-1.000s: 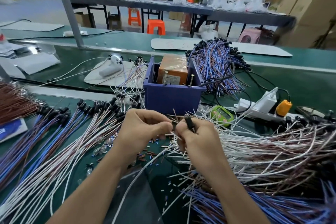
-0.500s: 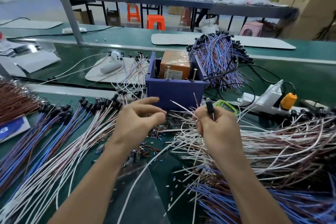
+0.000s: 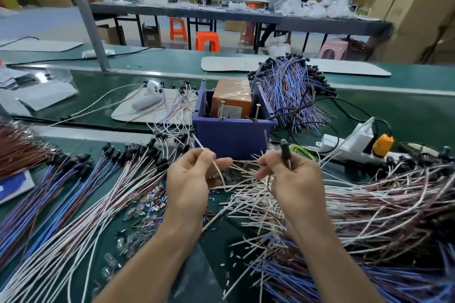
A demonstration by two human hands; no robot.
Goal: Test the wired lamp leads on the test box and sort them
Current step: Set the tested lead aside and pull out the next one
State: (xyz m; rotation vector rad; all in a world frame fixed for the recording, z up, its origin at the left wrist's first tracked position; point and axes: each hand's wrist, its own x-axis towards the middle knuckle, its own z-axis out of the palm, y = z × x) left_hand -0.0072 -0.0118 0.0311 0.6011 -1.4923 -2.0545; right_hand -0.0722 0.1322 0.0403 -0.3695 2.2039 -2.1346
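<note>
Now pinching a thin white lead [image 3: 219,176] in left grip [image 3: 194,179], clasping a black lamp socket [image 3: 285,149] upright in right grip [image 3: 295,179], both just before purple box [image 3: 231,138].

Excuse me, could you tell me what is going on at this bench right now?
A person is checking lamp leads by hand. The right hand grips a black lamp holder, and the left hand pinches a white wire, both just in front of the blue test box. Nothing touches its two upright pins yet. A left pile of leads and a right pile of leads lie alongside.
</note>
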